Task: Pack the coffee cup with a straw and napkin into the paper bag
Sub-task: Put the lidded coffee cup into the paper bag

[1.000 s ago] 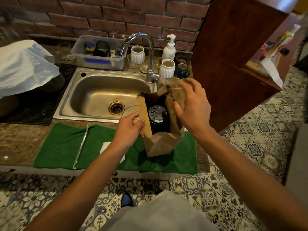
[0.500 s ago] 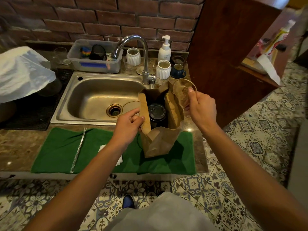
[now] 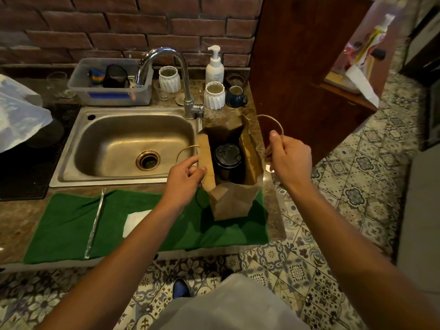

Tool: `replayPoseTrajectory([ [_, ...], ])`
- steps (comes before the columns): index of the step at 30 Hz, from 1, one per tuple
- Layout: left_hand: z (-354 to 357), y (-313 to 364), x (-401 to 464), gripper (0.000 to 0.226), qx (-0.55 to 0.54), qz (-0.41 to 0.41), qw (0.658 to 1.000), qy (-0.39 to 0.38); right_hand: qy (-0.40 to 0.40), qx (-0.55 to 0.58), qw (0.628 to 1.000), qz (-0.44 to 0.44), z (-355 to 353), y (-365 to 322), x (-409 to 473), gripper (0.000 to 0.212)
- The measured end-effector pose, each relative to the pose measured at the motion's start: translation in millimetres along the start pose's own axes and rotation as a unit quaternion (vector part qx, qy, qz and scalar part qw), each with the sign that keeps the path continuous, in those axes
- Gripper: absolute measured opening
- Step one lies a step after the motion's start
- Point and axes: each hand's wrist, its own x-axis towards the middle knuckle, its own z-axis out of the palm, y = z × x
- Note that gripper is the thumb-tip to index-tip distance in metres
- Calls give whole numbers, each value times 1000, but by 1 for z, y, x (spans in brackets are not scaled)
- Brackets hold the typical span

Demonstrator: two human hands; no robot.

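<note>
A brown paper bag (image 3: pixel 232 201) stands open on the green towel (image 3: pixel 71 222). Inside it sits a dark coffee cup (image 3: pixel 227 156) with a black lid. My left hand (image 3: pixel 184 178) pinches the bag's left rim near its twine handle. My right hand (image 3: pixel 289 160) holds the right twine handle, pulled out to the right of the bag. A wrapped straw (image 3: pixel 95 222) lies lengthwise on the towel's left part. Beside it a white napkin (image 3: pixel 133 221) rests on the towel, partly hidden by my left forearm.
A steel sink (image 3: pixel 133 144) with a tap (image 3: pixel 183 75) lies behind the towel. White ribbed cups (image 3: pixel 214 95), a blue mug (image 3: pixel 235 97), a soap pump (image 3: pixel 214 66) and a plastic tub (image 3: pixel 109 94) line the back. A wooden cabinet (image 3: pixel 304 67) rises at right. The counter edge drops to tiled floor.
My right hand has left the bag's top edge and moved out to the right, pulling the twine handle with it. The bag's mouth has opened wider. My left hand stays on the left rim.
</note>
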Motion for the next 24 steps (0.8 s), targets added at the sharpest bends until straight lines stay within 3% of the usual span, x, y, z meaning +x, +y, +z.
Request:
replayPoseTrajectory([
  [13,2,14,0,50,13,-8,1000,14,-29,12,999,-32,-2,-11,9,18],
  [19,-11,26,-11,57,91,80,993,14,-31,-18,992,-125,-1,-25,14,52],
  [24,-38,32,-31,51,125,110,983,75,-11,42,966,-255,-7,-59,1,50],
])
